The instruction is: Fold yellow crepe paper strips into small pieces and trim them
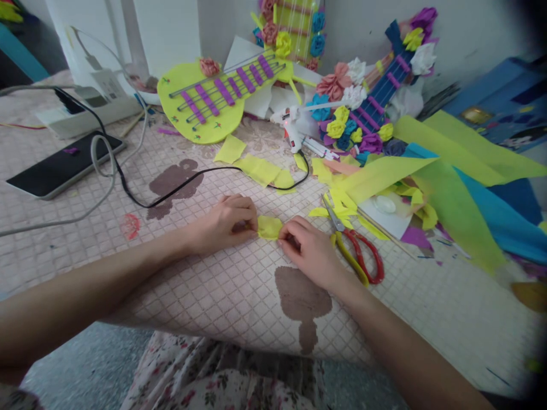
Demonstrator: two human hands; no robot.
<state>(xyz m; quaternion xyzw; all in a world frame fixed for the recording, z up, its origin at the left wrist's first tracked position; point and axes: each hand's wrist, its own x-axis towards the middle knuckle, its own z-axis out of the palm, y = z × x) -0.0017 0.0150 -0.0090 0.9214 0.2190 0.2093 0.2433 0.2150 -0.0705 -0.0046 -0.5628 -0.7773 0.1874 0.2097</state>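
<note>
A small piece of yellow crepe paper [269, 227] stretches between my hands, low over the patterned tablecloth. My left hand [228, 222] pinches its left end, fingers curled. At the right end, my right hand [310, 247] pinches it between thumb and fingers. Just right of that hand lie scissors [361, 256] with one red and one yellow handle, blades pointing away from me. Beyond my hands, several cut yellow paper squares [260, 169] form a loose row on the cloth. Behind them a white glue gun [292, 130] stands with a small red light showing.
A yellow paper guitar [205, 102] and a blue one with paper flowers [380, 97] rest at the back. Crepe paper strips [457, 199] heap at the right. A phone [64, 165] lies left near a power strip [94, 114]; the black cord [183, 185] crosses the cloth.
</note>
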